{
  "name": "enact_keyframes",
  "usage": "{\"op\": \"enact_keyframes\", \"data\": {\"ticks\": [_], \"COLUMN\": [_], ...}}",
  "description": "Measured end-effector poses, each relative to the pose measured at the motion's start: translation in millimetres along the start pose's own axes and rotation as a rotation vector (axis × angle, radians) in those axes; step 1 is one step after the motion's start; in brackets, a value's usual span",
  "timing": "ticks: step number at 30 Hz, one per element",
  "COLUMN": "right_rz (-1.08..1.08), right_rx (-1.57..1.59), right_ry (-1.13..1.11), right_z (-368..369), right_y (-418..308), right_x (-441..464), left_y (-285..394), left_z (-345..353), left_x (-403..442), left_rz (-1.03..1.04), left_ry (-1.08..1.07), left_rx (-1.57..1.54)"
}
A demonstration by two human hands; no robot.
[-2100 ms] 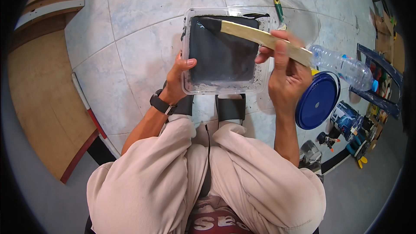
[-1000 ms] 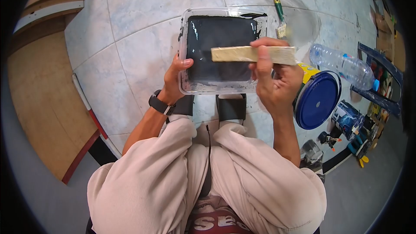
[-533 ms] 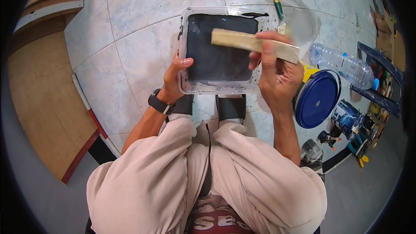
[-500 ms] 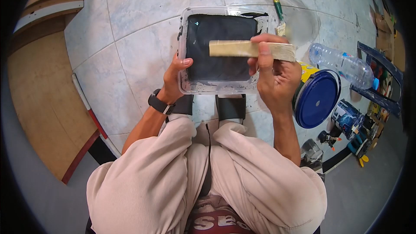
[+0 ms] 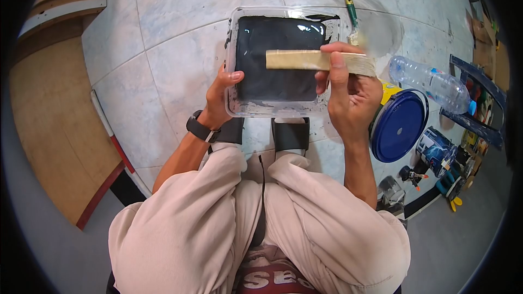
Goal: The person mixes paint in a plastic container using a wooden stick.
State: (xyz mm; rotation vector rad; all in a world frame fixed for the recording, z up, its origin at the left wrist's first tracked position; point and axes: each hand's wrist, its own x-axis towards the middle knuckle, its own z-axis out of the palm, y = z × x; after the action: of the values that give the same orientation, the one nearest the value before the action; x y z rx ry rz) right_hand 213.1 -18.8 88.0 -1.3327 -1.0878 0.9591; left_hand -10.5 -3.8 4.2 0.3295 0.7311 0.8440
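Note:
A clear plastic container (image 5: 286, 110) with smeared walls holds glossy black paint (image 5: 278, 84). My left hand (image 5: 222, 93) grips its left side, thumb over the rim and fingers hidden beneath. Above the paint's right half, my right hand (image 5: 351, 90) pinches a flat, pale wooden stick (image 5: 294, 60) between thumb and fingers. The stick lies roughly level, pointing left; its right end looks pale and frayed or wrapped. Whether it touches the paint I cannot tell.
On the tiled floor beyond lies a green-handled paintbrush (image 5: 351, 12). To the right are a blue-lidded bucket (image 5: 400, 125), a clear plastic bottle (image 5: 430, 83), a blue frame (image 5: 479, 125) and a blue can (image 5: 436, 144). Wooden boards (image 5: 60, 125) stand at left.
My right hand and the stick have shifted slightly right. The container has moved up a little, and bright reflections now show on the paint near its upper right.

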Motion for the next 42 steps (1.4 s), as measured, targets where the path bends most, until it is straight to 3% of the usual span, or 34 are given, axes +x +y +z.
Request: {"op": "enact_keyframes", "data": {"ticks": [10, 14, 16, 18, 20, 22, 24, 26, 29, 34, 36, 38, 40, 42], "right_rz": [0.055, -0.057, -0.14, -0.071, -0.141, -0.101, -0.168, -0.173, -0.124, -0.114, -0.19, -0.191, -0.164, -0.227], "right_rx": [0.014, -0.127, -0.278, -0.277, -0.19, -0.104, -0.301, -0.323, -0.201, -0.152, -0.336, -0.41, -0.24, -0.325], "right_ry": [0.015, -0.124, -0.092, -0.063, 0.048, 0.022, -0.126, -0.135, 0.09, -0.052, -0.059, -0.021, 0.165, 0.157], "right_z": [0, -6, -12, -15, -10, -5, -5, -15, -19, -6, -16, -25, -29, -35], "right_y": [-12, -14, -13, -21, -23, -24, -19, -20, -27, -25, -19, -25, -31, -32], "right_x": [-20, -30, -31, -31, -33, -40, -45, -39, -31, -38, -32, -24, -19, -10], "left_y": [0, -3, 3, 5, 5, 1, 0, 1, -1, -1, -1, -3, -2, 0], "left_z": [-9, -24, -14, -12, -19, -22, -21, -18, -22, -26, -25, -24, -24, -21], "left_x": [5, 7, 7, 5, 6, 7, 8, 8, 6, 6, 6, 7, 7, 7], "left_rz": [0.017, 0.05, 0.064, 0.073, 0.01, 0.042, 0.074, 0.092, 0.089, 0.065, 0.068, 0.096, 0.099, 0.102], "left_ry": [0.029, -0.008, -0.013, -0.016, 0.008, 0.032, 0.055, -0.029, 0.074, 0.1, 0.119, 0.091, 0.078, 0.066], "left_rx": [-0.002, -0.011, -0.011, -0.011, 0.067, 0.033, -0.002, -0.059, -0.082, 0.007, 0.032, -0.023, -0.006, 0.015]}}
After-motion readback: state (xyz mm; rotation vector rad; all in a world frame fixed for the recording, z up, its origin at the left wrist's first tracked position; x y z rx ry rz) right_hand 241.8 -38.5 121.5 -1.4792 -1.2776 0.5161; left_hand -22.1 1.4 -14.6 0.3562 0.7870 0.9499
